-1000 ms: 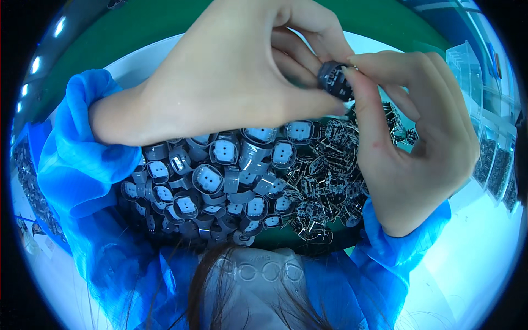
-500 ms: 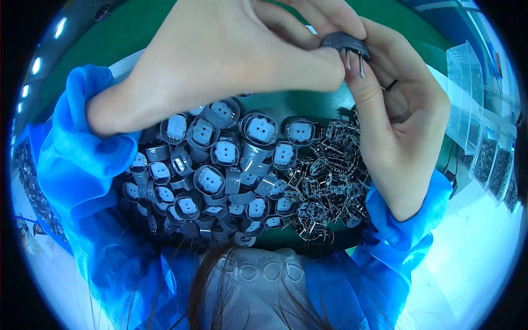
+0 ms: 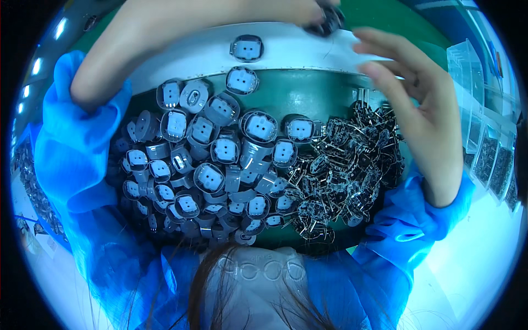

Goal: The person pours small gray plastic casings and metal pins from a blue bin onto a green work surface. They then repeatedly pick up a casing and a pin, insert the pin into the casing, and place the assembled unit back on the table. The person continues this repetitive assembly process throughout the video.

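Observation:
My left hand (image 3: 209,25) reaches across the top of the view, its fingers closed on a small dark round part (image 3: 328,21) at the upper edge above a white strip (image 3: 192,55). My right hand (image 3: 418,104) is open beside it, fingers spread, holding nothing, above a heap of dark metal pin pieces (image 3: 346,170). Below lies a pile of grey round plastic housings (image 3: 203,165) with white faces. Two housings (image 3: 246,48) lie apart on the white strip.
The parts rest on a green mat (image 3: 308,96). Clear plastic bins (image 3: 478,121) with small dark parts stand at the right. Blue sleeves cover both forearms. A grey garment and hair fill the bottom centre.
Both hands rose toward the top of the view. My right hand let go of the dark part and opened; my left hand carried it further up and away.

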`<state>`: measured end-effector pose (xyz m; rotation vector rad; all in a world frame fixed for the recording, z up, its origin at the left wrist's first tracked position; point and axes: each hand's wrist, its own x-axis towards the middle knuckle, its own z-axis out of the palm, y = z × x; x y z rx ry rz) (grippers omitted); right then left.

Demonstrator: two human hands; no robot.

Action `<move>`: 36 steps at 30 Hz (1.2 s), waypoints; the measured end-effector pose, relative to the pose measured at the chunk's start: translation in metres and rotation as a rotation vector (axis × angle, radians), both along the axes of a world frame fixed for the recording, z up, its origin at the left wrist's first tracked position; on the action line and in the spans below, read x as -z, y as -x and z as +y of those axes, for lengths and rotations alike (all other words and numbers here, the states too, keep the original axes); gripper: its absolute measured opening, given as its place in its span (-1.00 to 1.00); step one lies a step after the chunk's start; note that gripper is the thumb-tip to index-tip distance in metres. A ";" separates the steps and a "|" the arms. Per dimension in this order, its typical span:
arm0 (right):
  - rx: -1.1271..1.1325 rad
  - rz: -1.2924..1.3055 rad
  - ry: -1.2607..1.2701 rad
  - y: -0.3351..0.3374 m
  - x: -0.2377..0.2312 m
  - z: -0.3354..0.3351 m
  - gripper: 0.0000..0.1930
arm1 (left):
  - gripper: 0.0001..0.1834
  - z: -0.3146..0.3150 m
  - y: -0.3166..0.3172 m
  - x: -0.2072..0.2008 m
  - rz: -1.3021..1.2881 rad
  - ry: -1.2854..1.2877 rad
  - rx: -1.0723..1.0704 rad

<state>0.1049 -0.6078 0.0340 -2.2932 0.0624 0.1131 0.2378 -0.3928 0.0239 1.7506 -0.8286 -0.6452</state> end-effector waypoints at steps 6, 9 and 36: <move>-0.065 0.078 0.413 0.006 0.003 -0.022 -0.77 | -0.69 0.011 -0.045 0.026 -0.121 -0.210 -0.155; -0.140 -0.018 0.338 0.007 0.010 -0.023 -0.79 | -0.68 0.020 -0.057 0.033 -0.499 -0.445 -0.093; -0.121 -0.062 -0.421 -0.002 0.000 0.022 -0.82 | -0.64 0.027 0.016 -0.005 -0.154 0.000 0.308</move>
